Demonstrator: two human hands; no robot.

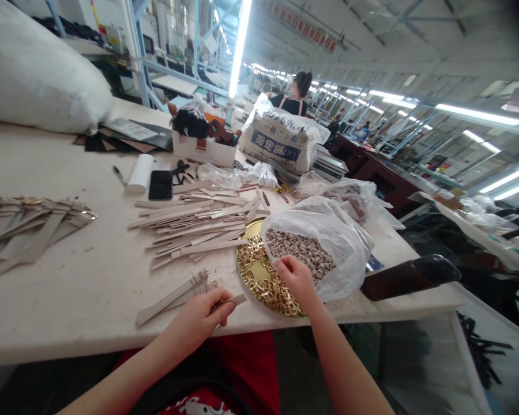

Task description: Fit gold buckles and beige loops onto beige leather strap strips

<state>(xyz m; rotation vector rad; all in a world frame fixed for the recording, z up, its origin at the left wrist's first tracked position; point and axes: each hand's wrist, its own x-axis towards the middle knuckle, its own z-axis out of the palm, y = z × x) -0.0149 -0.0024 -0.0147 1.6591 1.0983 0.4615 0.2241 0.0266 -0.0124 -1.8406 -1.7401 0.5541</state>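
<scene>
My left hand (210, 311) is closed round a short grey-beige strap (239, 299), whose end sticks out to the right past the fingertips. Over the near wall of a clear plastic bag (348, 253), my right hand (297, 279) has thumb and fingers pinched together; whatever lies between them is hidden. Many small beige loops (303, 248) fill the bag. Under and beside it is a round gold tray (259, 270) with gold buckles (270, 291). A few straps with buckles attached (173, 300) lie just left of my left hand.
Loose straps (199, 225) are piled mid-table. Buckled straps (38, 225) lie at far left. Behind are a phone (160, 185), a white roll (140, 173), a box (203, 151) and a large printed bag (281, 141). A dark bottle (409, 276) leans right. A person (290, 104) is beyond.
</scene>
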